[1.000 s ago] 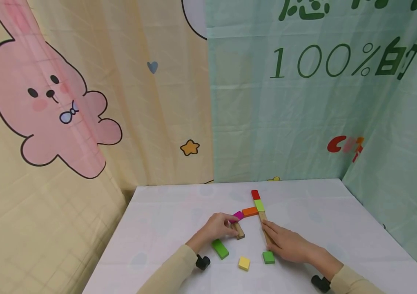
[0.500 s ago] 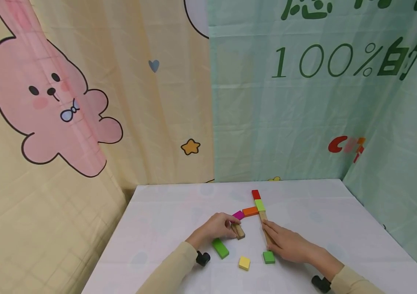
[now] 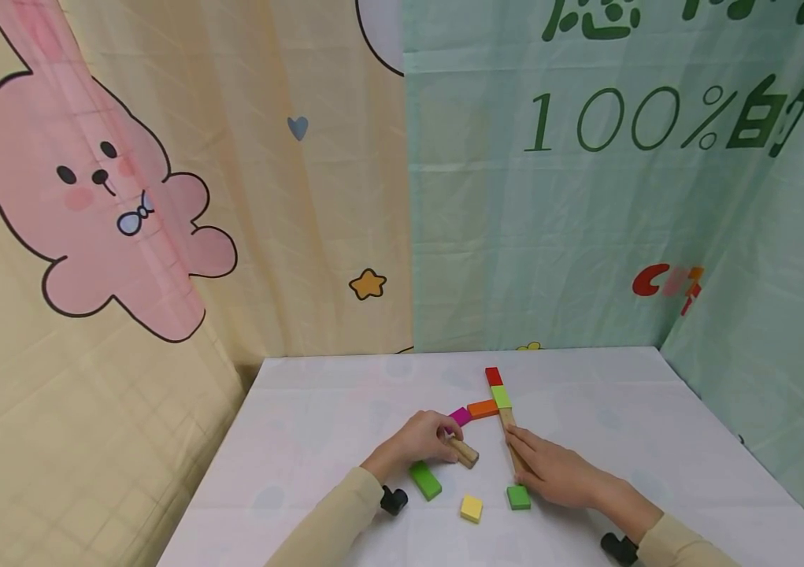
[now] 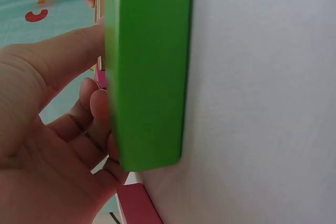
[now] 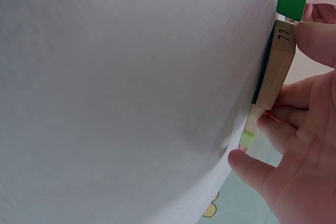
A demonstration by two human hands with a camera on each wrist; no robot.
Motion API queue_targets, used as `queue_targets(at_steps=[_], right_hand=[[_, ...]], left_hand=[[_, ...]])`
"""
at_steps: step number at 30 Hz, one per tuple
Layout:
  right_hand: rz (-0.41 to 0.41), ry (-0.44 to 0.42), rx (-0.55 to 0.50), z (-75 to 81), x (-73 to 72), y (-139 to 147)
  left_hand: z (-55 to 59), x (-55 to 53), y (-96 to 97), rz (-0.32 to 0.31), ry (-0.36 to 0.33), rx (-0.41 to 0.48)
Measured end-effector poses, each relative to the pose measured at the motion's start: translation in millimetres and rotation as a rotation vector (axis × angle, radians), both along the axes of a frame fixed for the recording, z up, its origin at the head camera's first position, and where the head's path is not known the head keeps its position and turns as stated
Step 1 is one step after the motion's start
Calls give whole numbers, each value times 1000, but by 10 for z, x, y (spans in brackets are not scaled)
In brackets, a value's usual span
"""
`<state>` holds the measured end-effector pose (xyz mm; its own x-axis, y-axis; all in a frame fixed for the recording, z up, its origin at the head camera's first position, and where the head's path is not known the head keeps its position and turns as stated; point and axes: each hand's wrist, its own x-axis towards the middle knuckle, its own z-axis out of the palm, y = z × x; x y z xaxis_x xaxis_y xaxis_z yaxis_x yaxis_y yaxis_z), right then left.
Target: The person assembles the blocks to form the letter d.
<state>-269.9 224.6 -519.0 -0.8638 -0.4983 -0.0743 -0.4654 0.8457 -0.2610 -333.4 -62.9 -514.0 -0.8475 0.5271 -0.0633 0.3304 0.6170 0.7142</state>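
My left hand (image 3: 419, 439) pinches a short wooden block (image 3: 467, 454) low over the white table, its far end pointing toward the right. In the left wrist view a large green block (image 4: 149, 77) hides most of that grip. My right hand (image 3: 561, 468) holds a wooden block (image 5: 277, 69) with thumb and fingers, as the right wrist view shows. That block lies in a line with a lime block (image 3: 500, 396) and a red block (image 3: 493, 376). An orange block (image 3: 483, 409) branches left from the line, and a magenta block (image 3: 460, 416) follows it.
A small green block (image 3: 518, 497) lies at the line's near end. A yellow block (image 3: 471, 509) sits in front, between the hands. The left wrist view also holds a crimson block (image 4: 136, 203). Printed curtains (image 3: 550, 236) hang behind the white table (image 3: 316, 409).
The wooden block in my left hand has turned, its free end swinging right and slightly nearer. My right hand has stayed in place, and the other blocks have not visibly moved.
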Motion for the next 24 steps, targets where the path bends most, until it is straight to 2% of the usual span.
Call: queue_targets(at_steps=[11, 24], right_hand=[[-9, -12, -3, -15, -11, -8], [-6, -8, -2, -13, 0, -10]], left_hand=[[-20, 3, 13, 13, 18, -37], [12, 14, -23, -10, 88, -27]])
